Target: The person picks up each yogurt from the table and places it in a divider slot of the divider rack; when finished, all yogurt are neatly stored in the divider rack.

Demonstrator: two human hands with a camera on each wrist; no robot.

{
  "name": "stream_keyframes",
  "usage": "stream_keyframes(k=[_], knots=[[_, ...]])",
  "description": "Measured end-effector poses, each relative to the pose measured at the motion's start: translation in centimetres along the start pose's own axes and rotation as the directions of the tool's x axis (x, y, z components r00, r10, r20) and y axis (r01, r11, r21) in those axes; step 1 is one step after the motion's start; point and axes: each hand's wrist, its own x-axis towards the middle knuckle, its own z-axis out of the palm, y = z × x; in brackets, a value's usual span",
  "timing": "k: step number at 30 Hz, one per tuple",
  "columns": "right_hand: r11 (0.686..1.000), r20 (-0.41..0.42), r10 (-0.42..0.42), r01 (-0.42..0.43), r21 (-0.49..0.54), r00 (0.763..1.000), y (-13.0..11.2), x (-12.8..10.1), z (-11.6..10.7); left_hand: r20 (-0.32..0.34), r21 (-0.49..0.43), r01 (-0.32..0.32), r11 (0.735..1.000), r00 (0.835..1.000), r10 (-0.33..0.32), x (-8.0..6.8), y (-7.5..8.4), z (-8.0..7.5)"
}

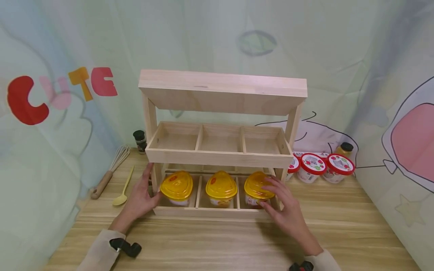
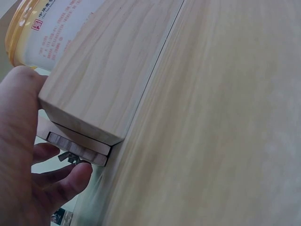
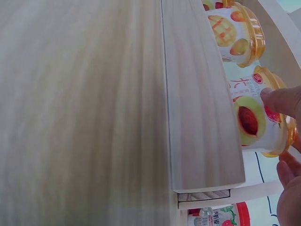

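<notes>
Yellow-lidded cup [image 1: 258,190] upright, rack's [image 1: 217,213] bottom-right compartment

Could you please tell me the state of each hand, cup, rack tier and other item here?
Left hand: open, resting on the rack's left post.
Right hand: fingers curled on the right cup.
Right cup: lidded, upright, bottom tier.
Middle cup: lidded, upright.
Left cup: lidded, upright.
Middle tier: three compartments, nothing inside.
Red-lid cups: lidded, beside the rack.
Whisk: lying flat.
Spoon: lying flat.
</notes>
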Motion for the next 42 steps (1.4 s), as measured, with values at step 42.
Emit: stream_keyframes(k=[42], knots=[[0.914, -0.097, 0.372, -0.382, -0.137, 0.923, 3.2, -0.7, -4.1, 0.006, -0.006, 0.006, 1.000, 1.000, -0.006, 0.0, 0.3, -0.1]])
